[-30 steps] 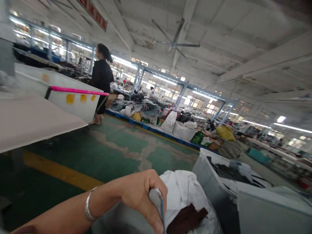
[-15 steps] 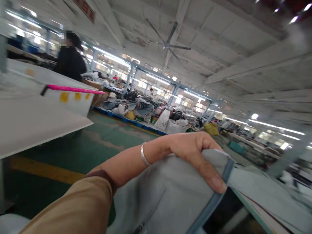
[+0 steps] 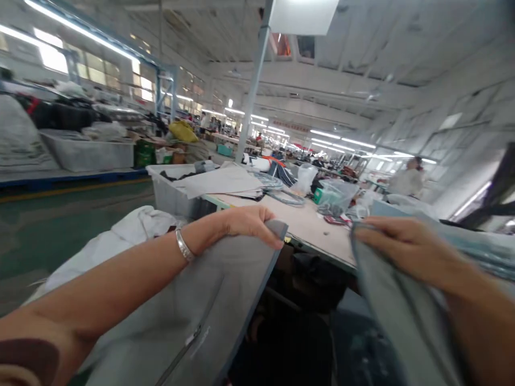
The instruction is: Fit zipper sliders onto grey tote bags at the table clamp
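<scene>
The left hand (image 3: 247, 222) is closed on the top edge of a grey cloth piece (image 3: 209, 300). The fingers (image 3: 271, 241) curl over the corner and pinch it tight. A silver bracelet (image 3: 183, 245) sits on the left wrist. The grey cloth hangs down from the hand toward the bottom of the picture, and a zip line (image 3: 189, 343) runs along it low down.

The right hand (image 3: 406, 246) is closed on another grey cloth piece (image 3: 398, 316), holding it at its top edge. This piece hangs down too, and it looks blurry. The two hands are apart, with a dark gap between them, and both are just in front of the near edge of a work table (image 3: 322, 238).

The table top is pale brown. On it lie flat grey sheets (image 3: 219, 182), some loops of grey cord (image 3: 281, 194) and a clear plastic bag (image 3: 336, 195). To the left of the left arm is a heap of white cloth (image 3: 132, 230). Behind that stands a grey bin (image 3: 169, 195) with dark things in it. The floor (image 3: 60, 225) is green with a yellow line. A tall pole (image 3: 253, 91) rises behind the table. Far off on the right a person (image 3: 408, 179) in pale clothes stands by other tables
</scene>
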`<state>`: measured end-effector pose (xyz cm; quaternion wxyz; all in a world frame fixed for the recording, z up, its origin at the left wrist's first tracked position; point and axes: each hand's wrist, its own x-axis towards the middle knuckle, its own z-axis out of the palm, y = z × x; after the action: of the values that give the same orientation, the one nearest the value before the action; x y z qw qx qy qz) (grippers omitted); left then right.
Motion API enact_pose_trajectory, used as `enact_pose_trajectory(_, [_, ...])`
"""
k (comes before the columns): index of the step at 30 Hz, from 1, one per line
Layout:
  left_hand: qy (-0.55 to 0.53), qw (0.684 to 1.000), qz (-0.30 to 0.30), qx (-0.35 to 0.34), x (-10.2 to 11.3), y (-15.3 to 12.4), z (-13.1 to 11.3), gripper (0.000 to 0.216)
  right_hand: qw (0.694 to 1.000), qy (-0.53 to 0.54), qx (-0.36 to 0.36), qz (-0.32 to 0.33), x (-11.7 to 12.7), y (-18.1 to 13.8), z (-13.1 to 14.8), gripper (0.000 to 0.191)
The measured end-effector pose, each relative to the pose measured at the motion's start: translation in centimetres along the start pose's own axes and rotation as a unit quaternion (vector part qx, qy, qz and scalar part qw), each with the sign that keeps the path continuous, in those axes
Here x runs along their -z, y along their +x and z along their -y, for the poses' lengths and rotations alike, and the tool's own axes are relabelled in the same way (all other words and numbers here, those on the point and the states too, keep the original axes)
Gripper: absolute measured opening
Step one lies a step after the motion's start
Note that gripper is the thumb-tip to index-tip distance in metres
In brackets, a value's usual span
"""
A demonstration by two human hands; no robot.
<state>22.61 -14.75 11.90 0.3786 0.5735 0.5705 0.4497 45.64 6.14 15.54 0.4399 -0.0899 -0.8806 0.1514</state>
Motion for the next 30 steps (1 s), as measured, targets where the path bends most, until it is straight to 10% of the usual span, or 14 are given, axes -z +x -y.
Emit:
enact_pose_trajectory(3, [-0.034, 0.999, -0.008, 0.031, -0.5, 4.9, 6.3, 0.042, 0.985, 0.027, -0.057, 0.163, -5.7, -1.8, -3.1, 0.044])
enact_pose_trajectory(9, [-0.083, 0.996, 0.004, 0.029, 0.0, 10.3, 11.2, 0.036, 0.969, 0.102, -0.127, 0.187, -14.5, -4.4, -8.1, 0.036])
enact_pose_trajectory(25, [-0.045, 0.995, -0.019, 0.086, -1.5, 13.2, 14.6, 0.03, 0.919, 0.202, -0.187, 0.28, -14.8, -3.8, -10.6, 0.02])
enact_pose_trajectory(30, [-0.079, 0.989, -0.002, 0.125, -2.0, 13.3, 15.2, 0.03, 0.954, -0.066, -0.275, 0.095, -11.9, 1.2, -17.7, 0.047])
